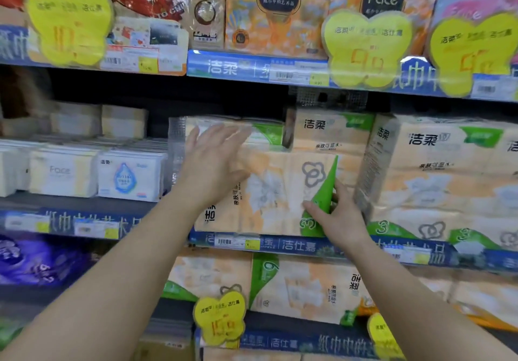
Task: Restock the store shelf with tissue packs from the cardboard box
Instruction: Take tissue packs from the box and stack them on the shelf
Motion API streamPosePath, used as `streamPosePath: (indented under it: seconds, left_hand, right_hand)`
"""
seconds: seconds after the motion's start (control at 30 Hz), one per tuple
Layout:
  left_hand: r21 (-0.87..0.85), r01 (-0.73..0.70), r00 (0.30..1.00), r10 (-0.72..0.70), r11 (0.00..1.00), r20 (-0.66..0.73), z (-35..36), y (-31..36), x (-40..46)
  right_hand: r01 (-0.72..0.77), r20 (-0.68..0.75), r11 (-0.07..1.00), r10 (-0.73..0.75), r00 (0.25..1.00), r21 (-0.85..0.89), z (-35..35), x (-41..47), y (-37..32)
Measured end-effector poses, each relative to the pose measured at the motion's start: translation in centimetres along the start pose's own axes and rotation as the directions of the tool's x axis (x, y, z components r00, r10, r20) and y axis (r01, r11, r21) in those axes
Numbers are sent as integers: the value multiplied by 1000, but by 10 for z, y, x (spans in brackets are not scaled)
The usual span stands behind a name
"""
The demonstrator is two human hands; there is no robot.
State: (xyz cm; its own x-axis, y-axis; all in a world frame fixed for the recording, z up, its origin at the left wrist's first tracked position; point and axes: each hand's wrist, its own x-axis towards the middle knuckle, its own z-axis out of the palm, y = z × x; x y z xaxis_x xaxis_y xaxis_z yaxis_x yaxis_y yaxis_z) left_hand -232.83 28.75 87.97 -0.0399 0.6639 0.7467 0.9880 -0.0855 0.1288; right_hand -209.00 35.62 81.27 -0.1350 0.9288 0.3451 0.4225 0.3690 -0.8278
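A large orange-and-white tissue pack (pixel 269 192) with a green corner lies on its side on the middle shelf (pixel 280 244). My left hand (pixel 215 161) has straight, spread fingers and lies flat against the pack's upper left face. My right hand (pixel 333 212) touches the pack's lower right green corner with its fingers extended. A second, similar pack (pixel 229 129) sits on top of it, partly behind my left hand. The cardboard box is not clearly in view.
Upright tissue packs (pixel 437 175) stand right of the pack, close to my right hand. Small white tissue packs (pixel 129 175) fill the shelf to the left. Yellow butterfly price tags (pixel 367 49) hang from the upper shelf edge. More packs (pixel 302 287) sit on the shelf below.
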Motion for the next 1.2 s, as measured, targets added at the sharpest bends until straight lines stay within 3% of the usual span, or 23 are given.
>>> streamPosePath:
  seconds: [0.07, 0.1, 0.17, 0.23, 0.27, 0.37, 0.5, 0.57, 0.67, 0.73, 0.77, 0.87, 0.9, 0.97, 1.03, 1.13, 1.2]
  left_hand:
    - [-307, 295, 925, -351, 905, -144, 7, -10, -32]
    - [-427, 429, 851, -515, 796, -106, 13, -15, -48]
    - [-453, 594, 775, -624, 664, 101, 28, -25, -70]
    - [-362, 651, 759, -557, 667, 338, 41, -31, -80]
    - [-326, 641, 760, -518, 695, 392, 43, -31, -82]
    - [-417, 548, 836, -458, 725, 302, 38, -28, -77]
    - [-709, 331, 930, -341, 623, 134, 7, -17, -42]
    - [-694, 218, 957, -289, 687, 15, -1, -11, -20]
    - [-641, 180, 959, -279, 746, -55, 2, 4, 0]
    - [-661, 173, 945, -312, 731, -98, 5, 18, 6]
    - [-722, 182, 931, -354, 667, -91, 10, 24, 8]
    - [-891, 291, 890, -440, 348, 119, 27, 44, 8]
    - [-874, 355, 888, -412, 331, 204, 37, 49, 4]
    - [-802, 484, 867, -316, 350, 385, 59, 57, -10]
    - [-747, 554, 832, -238, 367, 500, 81, 61, -24]
    - [-732, 539, 840, -195, 417, 507, 100, 68, -31]
    - [-718, 519, 851, -206, 463, 483, 110, 69, -25]
  right_hand:
    - [-4, 0, 999, 4, 1000, 43, 0, 2, -2]
    - [-4, -9, 997, 5, 1000, 76, 0, 4, -3]
    - [-29, -33, 990, 34, 999, 142, 2, 7, -4]
    - [-62, -55, 990, 70, 996, 126, 5, 10, -3]
    - [-76, -58, 989, 84, 995, 123, 7, 11, -1]
    - [-78, -80, 961, 103, 991, 267, 13, 10, 6]
    - [-27, -145, 925, 88, 986, 379, 7, 5, 9]
    - [21, -263, 968, 47, 964, 250, 0, 3, 5]
    - [81, -374, 996, -84, 924, -23, -10, -1, 2]
    - [76, -353, 979, -140, 925, -190, -14, -3, 6]
    - [56, -336, 969, -138, 932, -242, -16, -4, 8]
    - [-66, -337, 932, -62, 939, -355, -20, -7, 11]
    - [-118, -346, 905, -34, 937, -408, -21, -8, 11]
    - [-159, -361, 877, -17, 932, -452, -22, -11, 13]
    - [-147, -366, 920, 4, 930, -364, -23, -14, 17]
    - [-105, -391, 988, 54, 919, -109, -21, -21, 24]
    - [-92, -445, 991, 41, 895, -94, -19, -23, 29]
